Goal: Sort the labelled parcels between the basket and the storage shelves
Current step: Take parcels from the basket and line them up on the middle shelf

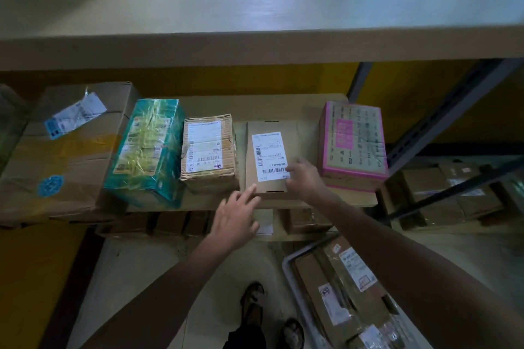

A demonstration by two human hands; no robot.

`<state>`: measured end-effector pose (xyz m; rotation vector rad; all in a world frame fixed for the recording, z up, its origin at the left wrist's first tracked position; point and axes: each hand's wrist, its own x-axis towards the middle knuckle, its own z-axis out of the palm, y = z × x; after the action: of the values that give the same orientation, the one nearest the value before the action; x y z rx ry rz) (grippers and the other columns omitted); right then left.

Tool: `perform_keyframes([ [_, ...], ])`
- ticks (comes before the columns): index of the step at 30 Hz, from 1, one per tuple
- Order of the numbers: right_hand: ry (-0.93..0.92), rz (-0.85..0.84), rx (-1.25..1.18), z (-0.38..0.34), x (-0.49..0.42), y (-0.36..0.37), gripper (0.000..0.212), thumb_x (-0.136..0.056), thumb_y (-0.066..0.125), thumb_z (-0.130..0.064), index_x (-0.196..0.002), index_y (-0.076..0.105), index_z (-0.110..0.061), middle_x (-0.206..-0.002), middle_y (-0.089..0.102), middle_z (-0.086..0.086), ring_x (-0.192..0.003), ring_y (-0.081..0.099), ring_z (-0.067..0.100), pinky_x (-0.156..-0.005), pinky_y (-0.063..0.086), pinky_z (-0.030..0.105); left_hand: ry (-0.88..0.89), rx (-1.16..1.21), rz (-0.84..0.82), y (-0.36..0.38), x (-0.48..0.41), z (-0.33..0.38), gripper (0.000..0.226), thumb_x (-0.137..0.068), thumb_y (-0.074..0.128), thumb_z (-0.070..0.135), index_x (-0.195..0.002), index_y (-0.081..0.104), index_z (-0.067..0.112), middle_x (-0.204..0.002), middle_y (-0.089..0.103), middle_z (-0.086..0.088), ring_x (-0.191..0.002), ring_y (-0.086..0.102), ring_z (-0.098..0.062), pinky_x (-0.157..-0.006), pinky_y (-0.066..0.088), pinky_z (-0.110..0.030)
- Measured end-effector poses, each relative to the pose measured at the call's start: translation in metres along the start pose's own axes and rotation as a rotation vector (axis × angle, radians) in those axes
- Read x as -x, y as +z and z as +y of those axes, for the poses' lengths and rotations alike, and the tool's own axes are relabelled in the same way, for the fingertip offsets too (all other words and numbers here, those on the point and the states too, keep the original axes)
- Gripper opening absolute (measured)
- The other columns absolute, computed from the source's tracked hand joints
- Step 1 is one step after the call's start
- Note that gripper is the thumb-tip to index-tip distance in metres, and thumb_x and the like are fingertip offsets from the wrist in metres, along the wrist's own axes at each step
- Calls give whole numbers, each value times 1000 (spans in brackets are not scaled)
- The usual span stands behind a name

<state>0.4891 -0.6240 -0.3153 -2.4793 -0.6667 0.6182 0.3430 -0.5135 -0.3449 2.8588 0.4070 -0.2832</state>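
Observation:
A flat brown parcel [270, 133] with a white barcode label lies on the middle shelf [351, 201], between a crumpled brown parcel [209, 150] and a pink-edged parcel [354, 144]. My right hand [304, 178] rests on the flat parcel's near right corner, fingers over the label's edge. At the parcel's near left corner my left hand [235, 215] touches it with straight fingers. The grey basket [295, 286] stands on the floor at the lower right, holding several labelled brown parcels [340, 292].
A teal wrapped box [147, 150] and a large brown carton [65, 150] fill the shelf's left part. The upper shelf board [255, 45] overhangs. More boxes sit on a lower shelf [306, 219] and on the right rack [448, 195]. My feet [269, 317] stand on the floor.

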Motion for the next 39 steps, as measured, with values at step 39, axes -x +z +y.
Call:
perform_keyframes([
  [39, 29, 208, -379, 69, 58, -117, 58, -77, 70, -46, -130, 51, -32, -106, 57, -11, -90, 57, 2, -65, 46, 9, 91, 713, 139, -58, -43, 70, 95, -66, 68, 1, -144, 21, 29, -132, 42, -5, -121, 38, -21, -94, 41, -39],
])
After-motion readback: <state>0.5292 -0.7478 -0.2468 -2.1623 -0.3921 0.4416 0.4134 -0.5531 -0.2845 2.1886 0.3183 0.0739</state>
